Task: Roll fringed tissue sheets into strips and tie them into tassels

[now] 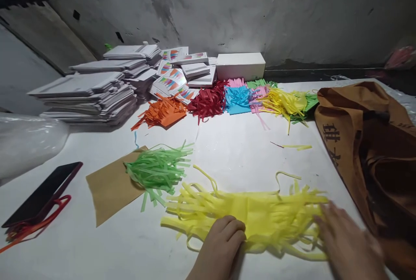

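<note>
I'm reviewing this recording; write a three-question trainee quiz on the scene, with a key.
1. True or false: the green fringe bundle lies partly on the brown paper.
2. What colour is the fringed paper under the left hand? A) orange B) yellow C) blue
3. Fill in: in the picture, the white box stands to the ____ of the stacked white packs.

Key: 1. True; 2. B; 3. right

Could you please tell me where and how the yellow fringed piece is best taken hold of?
The yellow fringed piece is probably best pinched at its plain middle band, coming from the near side, beside the left hand: that part looks uncut, whereas the strips at both ends lie loose and could slip or tangle.
</note>
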`<control>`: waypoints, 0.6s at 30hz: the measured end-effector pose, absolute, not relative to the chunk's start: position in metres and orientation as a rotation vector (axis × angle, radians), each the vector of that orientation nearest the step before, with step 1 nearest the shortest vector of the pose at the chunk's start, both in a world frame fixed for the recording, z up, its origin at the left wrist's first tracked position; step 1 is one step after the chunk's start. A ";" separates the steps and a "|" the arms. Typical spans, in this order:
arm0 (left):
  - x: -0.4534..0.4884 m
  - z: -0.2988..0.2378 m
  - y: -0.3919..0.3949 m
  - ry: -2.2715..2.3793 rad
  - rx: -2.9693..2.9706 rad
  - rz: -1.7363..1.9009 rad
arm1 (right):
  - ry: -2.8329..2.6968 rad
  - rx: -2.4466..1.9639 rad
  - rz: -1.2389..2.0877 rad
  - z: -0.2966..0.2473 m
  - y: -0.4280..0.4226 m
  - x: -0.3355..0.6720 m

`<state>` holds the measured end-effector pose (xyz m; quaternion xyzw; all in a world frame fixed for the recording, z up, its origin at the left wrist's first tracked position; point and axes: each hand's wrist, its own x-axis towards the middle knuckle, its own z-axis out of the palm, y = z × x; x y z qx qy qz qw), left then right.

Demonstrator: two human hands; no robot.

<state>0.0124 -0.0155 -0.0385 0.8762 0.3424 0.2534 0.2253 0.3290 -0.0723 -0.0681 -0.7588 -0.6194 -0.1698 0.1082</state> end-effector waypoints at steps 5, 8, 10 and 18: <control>0.014 -0.034 -0.013 0.957 2.366 0.653 | -2.013 -1.632 -0.571 -0.025 -0.074 0.315; 0.014 -0.032 -0.014 0.948 2.376 0.662 | -2.283 -1.290 -0.391 -0.021 -0.059 0.254; 0.010 -0.032 -0.015 0.941 2.402 0.667 | -2.280 -1.247 -0.169 -0.029 -0.053 0.229; 0.006 -0.017 0.006 1.261 2.230 0.261 | -2.101 -1.556 0.237 -0.051 -0.046 0.249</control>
